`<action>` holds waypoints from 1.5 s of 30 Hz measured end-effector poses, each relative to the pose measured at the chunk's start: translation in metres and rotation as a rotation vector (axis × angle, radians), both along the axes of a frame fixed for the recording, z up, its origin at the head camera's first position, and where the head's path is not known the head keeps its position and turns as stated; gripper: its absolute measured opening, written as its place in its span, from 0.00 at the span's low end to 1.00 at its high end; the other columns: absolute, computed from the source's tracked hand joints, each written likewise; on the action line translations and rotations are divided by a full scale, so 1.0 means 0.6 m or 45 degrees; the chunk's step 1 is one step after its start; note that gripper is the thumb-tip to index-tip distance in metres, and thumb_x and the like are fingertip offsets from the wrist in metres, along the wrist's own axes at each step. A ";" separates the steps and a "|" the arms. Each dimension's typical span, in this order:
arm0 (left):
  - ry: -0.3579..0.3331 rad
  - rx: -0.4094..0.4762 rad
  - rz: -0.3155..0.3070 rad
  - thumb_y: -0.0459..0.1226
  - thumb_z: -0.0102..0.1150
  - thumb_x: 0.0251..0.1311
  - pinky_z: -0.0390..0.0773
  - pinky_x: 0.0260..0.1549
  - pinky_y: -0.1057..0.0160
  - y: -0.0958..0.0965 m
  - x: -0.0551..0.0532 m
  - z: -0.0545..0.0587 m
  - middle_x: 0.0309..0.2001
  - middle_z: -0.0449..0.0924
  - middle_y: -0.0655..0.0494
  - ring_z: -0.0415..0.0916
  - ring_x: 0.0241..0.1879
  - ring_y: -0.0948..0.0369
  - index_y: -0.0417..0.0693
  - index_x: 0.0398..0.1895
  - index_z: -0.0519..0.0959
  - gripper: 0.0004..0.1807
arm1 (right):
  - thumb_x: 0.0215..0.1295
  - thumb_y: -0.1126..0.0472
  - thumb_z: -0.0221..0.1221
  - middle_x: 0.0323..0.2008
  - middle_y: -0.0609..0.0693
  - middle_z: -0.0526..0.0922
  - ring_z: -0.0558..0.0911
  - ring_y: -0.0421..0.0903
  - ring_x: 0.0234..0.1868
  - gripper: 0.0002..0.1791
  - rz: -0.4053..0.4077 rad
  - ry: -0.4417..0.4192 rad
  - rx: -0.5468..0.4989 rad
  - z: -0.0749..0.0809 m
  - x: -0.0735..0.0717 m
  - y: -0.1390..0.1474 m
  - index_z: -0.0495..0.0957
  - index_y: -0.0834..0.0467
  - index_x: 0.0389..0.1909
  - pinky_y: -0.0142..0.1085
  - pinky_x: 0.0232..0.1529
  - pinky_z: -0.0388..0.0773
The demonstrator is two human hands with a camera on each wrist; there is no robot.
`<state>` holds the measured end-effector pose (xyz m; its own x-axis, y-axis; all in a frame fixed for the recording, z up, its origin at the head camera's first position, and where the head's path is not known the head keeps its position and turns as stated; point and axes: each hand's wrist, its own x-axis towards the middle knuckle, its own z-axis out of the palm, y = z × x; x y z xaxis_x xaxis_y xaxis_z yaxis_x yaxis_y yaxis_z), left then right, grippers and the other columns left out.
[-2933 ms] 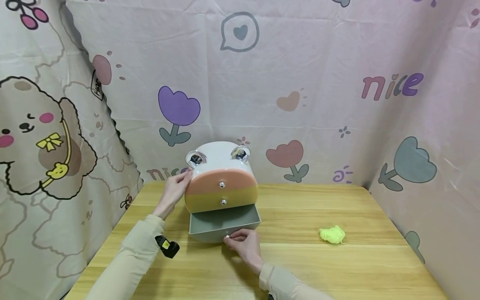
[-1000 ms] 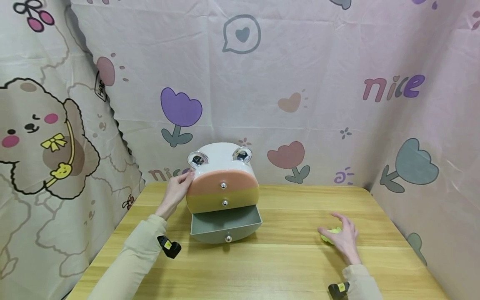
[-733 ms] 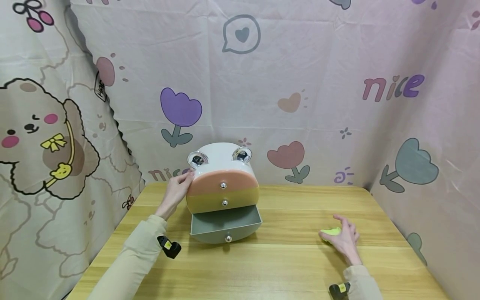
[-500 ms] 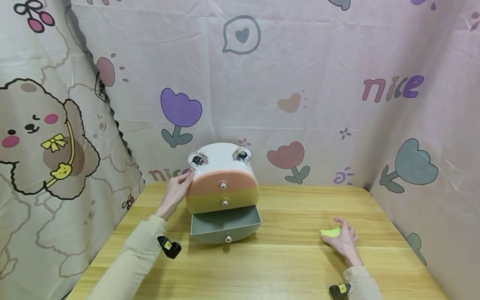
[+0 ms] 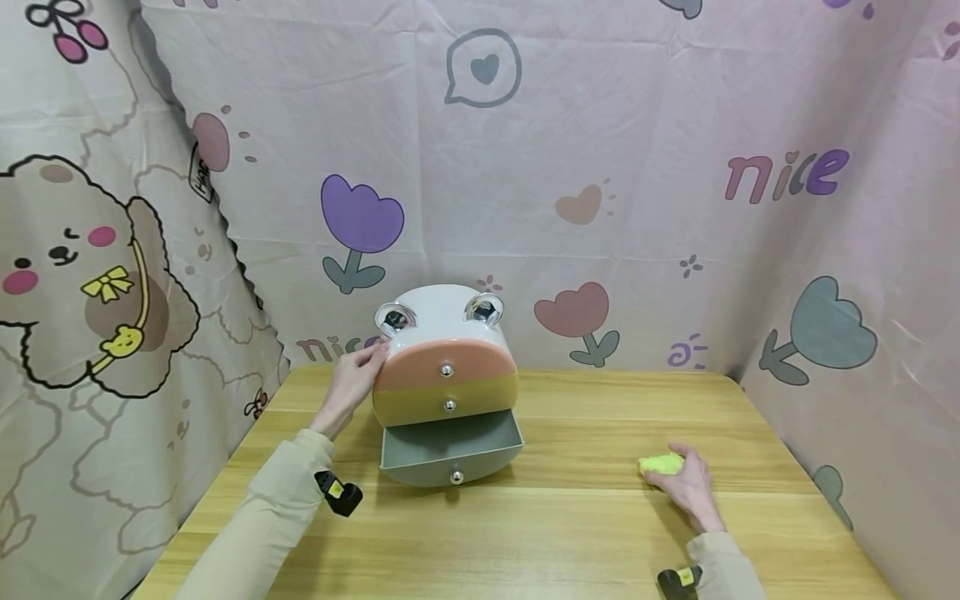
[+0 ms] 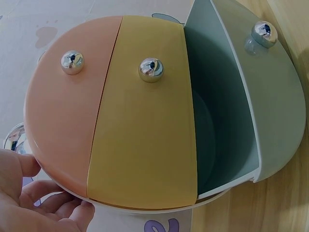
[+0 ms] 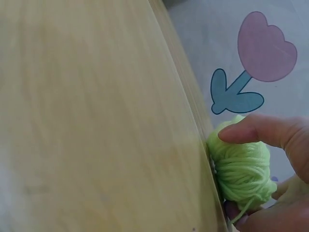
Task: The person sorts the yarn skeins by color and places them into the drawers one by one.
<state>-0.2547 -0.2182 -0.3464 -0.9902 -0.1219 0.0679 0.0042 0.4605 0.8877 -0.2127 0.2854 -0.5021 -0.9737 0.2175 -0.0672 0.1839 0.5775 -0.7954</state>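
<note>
A small frog-shaped drawer box with a white top and chrome-ringed eyes stands on the table. Its orange top drawer and yellow middle drawer are pushed in. The grey-green bottom drawer is pulled out, its inside showing bare green walls. My left hand holds the box's upper left side, thumb and bent fingers at its edge in the left wrist view. Far to the right, my right hand grips a ball of lime-green yarn between thumb and fingers, low over the table.
The light wood table lies between the box and the yarn. A printed cloth hangs behind the table and along both sides. Each wrist wears a small black camera, such as the left wrist camera.
My right hand has left the bottom drawer's knob and moved right to the yarn, and its fingers have closed around the ball. My left hand has stayed on the box.
</note>
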 end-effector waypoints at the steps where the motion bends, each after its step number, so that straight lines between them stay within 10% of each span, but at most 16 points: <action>1: 0.001 0.001 -0.001 0.48 0.43 0.78 0.56 0.78 0.47 0.000 0.000 0.000 0.77 0.59 0.48 0.52 0.79 0.45 0.39 0.74 0.64 0.30 | 0.56 0.61 0.67 0.65 0.79 0.57 0.59 0.71 0.61 0.47 0.002 -0.002 0.002 -0.001 0.000 0.001 0.53 0.73 0.71 0.65 0.63 0.62; 22: -0.017 0.025 0.002 0.48 0.44 0.78 0.58 0.77 0.47 0.002 0.000 0.002 0.78 0.57 0.46 0.53 0.79 0.45 0.41 0.74 0.63 0.30 | 0.53 0.65 0.71 0.57 0.71 0.74 0.77 0.55 0.51 0.44 0.136 0.164 -0.167 0.045 -0.024 -0.106 0.62 0.73 0.68 0.27 0.46 0.74; 45: -0.014 0.018 0.003 0.49 0.44 0.78 0.59 0.77 0.47 0.002 0.000 0.001 0.77 0.58 0.45 0.53 0.78 0.44 0.40 0.74 0.64 0.30 | 0.49 0.63 0.74 0.56 0.65 0.77 0.79 0.50 0.49 0.41 0.295 0.305 -0.378 0.086 -0.025 -0.266 0.70 0.68 0.64 0.29 0.46 0.77</action>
